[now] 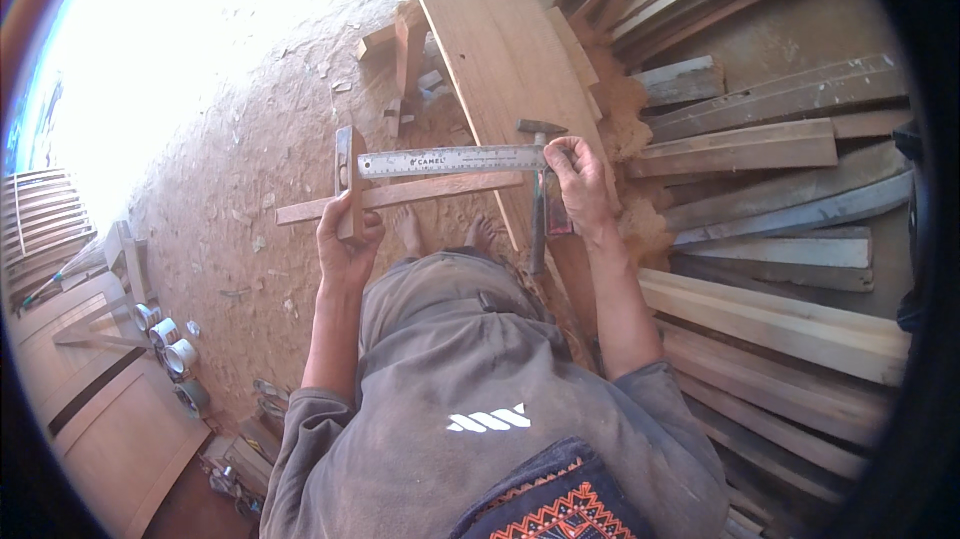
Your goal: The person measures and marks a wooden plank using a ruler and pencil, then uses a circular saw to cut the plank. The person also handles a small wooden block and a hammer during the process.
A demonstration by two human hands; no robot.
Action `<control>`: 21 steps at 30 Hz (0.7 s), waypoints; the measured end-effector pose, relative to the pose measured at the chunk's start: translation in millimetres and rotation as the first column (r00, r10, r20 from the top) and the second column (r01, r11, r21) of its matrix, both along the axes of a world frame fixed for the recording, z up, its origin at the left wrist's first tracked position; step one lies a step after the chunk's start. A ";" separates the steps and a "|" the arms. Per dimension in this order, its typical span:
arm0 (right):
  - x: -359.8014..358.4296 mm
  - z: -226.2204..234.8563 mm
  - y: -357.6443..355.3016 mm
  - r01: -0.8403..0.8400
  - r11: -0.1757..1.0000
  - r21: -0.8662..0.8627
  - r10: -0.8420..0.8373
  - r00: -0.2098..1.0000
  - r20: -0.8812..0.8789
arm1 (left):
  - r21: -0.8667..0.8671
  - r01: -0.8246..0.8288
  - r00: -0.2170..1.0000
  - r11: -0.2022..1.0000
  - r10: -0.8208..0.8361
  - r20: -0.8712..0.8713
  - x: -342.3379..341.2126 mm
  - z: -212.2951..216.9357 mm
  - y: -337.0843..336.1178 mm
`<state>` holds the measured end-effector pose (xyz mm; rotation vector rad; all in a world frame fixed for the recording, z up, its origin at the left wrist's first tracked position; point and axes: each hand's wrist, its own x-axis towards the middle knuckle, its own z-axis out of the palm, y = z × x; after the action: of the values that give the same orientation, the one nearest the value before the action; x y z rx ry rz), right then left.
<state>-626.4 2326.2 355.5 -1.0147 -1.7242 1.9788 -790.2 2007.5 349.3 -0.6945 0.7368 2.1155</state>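
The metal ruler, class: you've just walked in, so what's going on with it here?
A person's right hand pinches one end of a metal ruler, while the left hand grips a wooden block at its other end. A wooden strip crosses the block, just below the ruler in the picture. A hammer lies near the right hand, by a wide board; nobody is holding it.
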 end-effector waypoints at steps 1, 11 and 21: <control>0.8 -1.6 0.4 -0.004 1.000 -0.004 0.005 1.000 0.022 | 0.000 -0.012 1.000 1.000 0.012 0.011 0.4 -0.9 -0.8; 8.4 9.1 0.3 -0.067 0.998 0.013 0.066 0.994 0.088 | 0.004 -0.033 0.998 0.999 0.033 0.047 3.1 -10.0 -6.0; 15.0 24.6 -1.7 -0.067 0.997 0.032 0.062 0.989 0.137 | -0.049 -0.041 0.997 0.998 0.044 0.064 4.4 -16.6 -5.3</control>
<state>-611.4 2324.5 380.1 -1.1181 -1.8798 1.9495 -785.8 2002.1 332.8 -0.8076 0.7447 2.1088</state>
